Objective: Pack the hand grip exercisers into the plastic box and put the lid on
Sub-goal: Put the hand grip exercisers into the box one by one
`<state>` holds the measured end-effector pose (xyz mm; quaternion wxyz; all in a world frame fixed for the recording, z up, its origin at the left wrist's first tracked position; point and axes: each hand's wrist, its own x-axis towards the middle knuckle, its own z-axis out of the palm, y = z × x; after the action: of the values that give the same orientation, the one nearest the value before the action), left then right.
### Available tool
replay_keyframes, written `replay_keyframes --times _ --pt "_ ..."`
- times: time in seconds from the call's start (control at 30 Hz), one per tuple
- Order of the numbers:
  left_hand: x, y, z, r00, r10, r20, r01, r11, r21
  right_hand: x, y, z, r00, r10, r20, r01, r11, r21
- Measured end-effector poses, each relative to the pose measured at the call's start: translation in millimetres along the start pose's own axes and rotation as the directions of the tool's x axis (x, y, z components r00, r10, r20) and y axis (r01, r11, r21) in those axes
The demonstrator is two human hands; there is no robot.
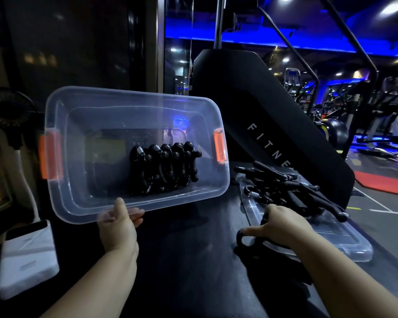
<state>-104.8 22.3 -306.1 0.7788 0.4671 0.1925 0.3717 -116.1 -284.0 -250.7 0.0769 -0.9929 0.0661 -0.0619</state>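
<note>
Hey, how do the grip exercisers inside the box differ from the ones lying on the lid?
The exercisers in the box stand in a neat row; the pile on the lid lies loose and criss-crossed. The boxed row sits in the plastic box that the left hand holds tilted; the pile rests on the flat lid. Both are black with metal springs.

This is a gym. Exercise machines (293, 78) stand in rows under blue ceiling lights (239, 45). A black machine panel (251, 92) bears the letters "FITNE". A ball (334, 131) and a red floor mat (383, 183) lie beyond.
</note>
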Motion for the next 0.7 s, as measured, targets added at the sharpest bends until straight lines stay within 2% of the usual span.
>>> replay_keyframes --times 0.5,0.7 --pt "-1 1 0 0.999 -0.038 0.014 0.038 0.999 -0.003 -14 -47 -10 0.983 -0.177 -0.044 0.182 0.967 0.177" --pt "2 0 0 0.999 -0.035 0.007 0.034 0.999 0.011 -19 -61 -14 0.969 -0.203 -0.143 0.234 0.939 0.252"
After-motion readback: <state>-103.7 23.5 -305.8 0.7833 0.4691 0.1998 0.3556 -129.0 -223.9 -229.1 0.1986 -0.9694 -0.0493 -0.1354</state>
